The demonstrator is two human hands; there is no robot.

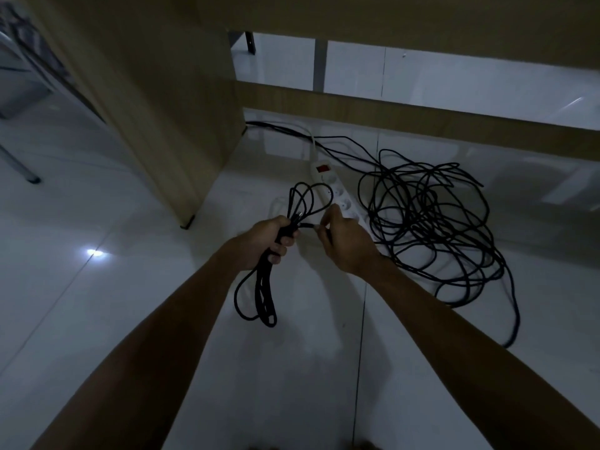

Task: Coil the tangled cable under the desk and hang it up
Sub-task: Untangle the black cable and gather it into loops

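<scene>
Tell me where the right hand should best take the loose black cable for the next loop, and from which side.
Probably the free strand just right of the coiled bundle gripped by the left hand, where the right hand pinches now. Come from above and the right: there the strand runs single, while the tangled pile on the floor overlaps itself beside the white power strip.

Black cable (431, 222) on a pale glossy floor (97, 303)
The power strip (337, 196) is white with a red switch (321, 168), its own lead white; the desk panel (156, 108) and rails are light tan wood-grain; the floor tiles are whitish-grey with thin darker grout lines and one bright white reflection
</scene>
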